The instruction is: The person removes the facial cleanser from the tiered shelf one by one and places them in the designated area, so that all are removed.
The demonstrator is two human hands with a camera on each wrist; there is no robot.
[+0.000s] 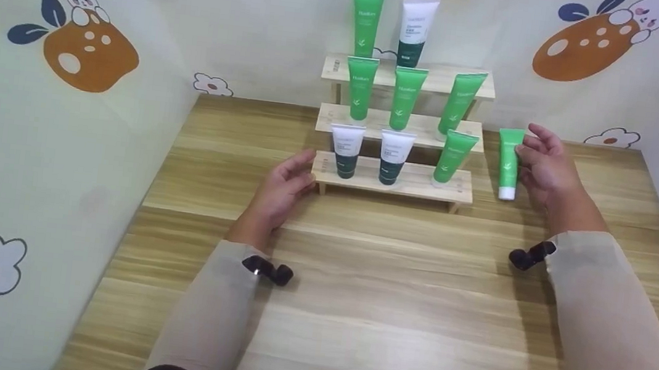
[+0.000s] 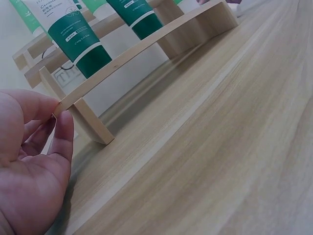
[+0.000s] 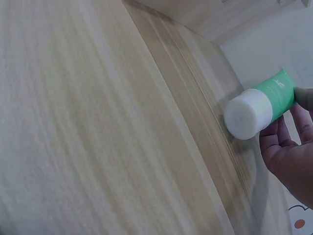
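Green tube [image 1: 508, 162] stood cap-down in my right hand's [image 1: 546, 163] grip, right of the rack [image 1: 422, 186]; left hand [image 1: 282, 189] relaxed.

Green tube [image 1: 508, 159] with a white cap. Pale wood rack [image 1: 392, 181] and table [image 1: 392, 291]. Cream walls [image 1: 50, 134] (orange mushrooms, white flowers).

Both arms reach forward in beige sleeves. The left hand [image 1: 281, 189] lies low, fingers loosely extended, fingertips [image 2: 62, 128] touching lightly. The right hand [image 1: 546, 163] is raised further out, thumb and fingers curled in a pinching grip.
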